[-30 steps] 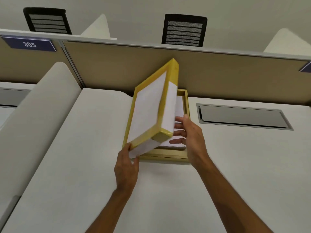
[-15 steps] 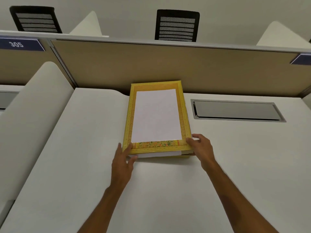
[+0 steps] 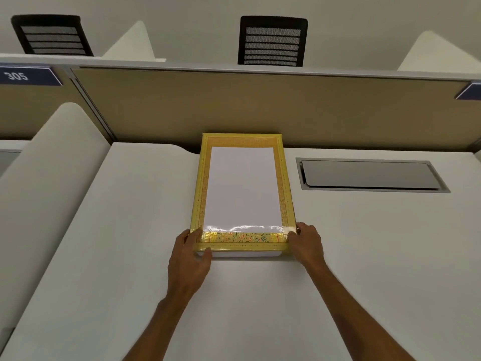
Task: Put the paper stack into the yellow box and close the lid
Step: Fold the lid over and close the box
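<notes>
The yellow box (image 3: 199, 204) lies flat on the white desk (image 3: 364, 256), its far end against the partition. Its lid (image 3: 242, 239) is down; it has a patterned gold border around a clear window, and a white sheet shows through the window. A thin white strip of the box's front shows under the lid's near edge. My left hand (image 3: 188, 261) grips the lid's near left corner, thumb on top. My right hand (image 3: 307, 244) holds the near right corner. The paper stack itself is hidden under the lid.
A beige partition (image 3: 338, 113) runs along the desk's back edge. A grey cable hatch (image 3: 369, 175) is set into the desk right of the box. A curved white divider (image 3: 46, 178) rises at the left. Two black chairs (image 3: 272, 40) stand beyond the partition.
One second ago the lid stood tilted up over the open box with my hands at the paper. It has come down flat, and both hands now hold its near corners.
</notes>
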{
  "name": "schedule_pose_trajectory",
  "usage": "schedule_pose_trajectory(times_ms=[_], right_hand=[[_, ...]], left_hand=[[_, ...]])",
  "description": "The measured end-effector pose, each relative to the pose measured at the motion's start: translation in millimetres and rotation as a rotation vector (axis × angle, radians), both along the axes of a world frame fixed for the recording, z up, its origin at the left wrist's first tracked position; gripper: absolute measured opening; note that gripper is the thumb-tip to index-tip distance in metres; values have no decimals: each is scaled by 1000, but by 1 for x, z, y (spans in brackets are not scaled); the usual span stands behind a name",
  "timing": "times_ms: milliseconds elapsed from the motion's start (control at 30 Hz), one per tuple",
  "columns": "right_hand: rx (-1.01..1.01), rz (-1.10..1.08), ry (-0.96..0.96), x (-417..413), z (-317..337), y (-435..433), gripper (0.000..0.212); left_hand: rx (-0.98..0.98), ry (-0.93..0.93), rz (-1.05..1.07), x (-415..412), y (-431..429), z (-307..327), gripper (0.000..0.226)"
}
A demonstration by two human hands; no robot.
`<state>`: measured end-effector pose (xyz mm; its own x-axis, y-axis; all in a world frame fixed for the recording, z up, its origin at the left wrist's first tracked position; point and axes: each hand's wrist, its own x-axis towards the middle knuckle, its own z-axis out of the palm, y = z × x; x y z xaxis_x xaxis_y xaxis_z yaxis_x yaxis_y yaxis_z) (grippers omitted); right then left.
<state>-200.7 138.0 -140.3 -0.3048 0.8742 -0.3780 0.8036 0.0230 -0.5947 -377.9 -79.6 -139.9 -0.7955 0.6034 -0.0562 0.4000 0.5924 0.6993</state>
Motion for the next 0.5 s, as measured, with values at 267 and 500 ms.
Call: schedule_pose_trajectory(times_ms=[267,500], right_hand=[[286,412,-15,-56,19,53,61],[290,573,-123,-94,17,103,53]], left_hand=[[-238,-18,-209,-74,75,18,71],[-392,49,-311,-116,124,27,64]])
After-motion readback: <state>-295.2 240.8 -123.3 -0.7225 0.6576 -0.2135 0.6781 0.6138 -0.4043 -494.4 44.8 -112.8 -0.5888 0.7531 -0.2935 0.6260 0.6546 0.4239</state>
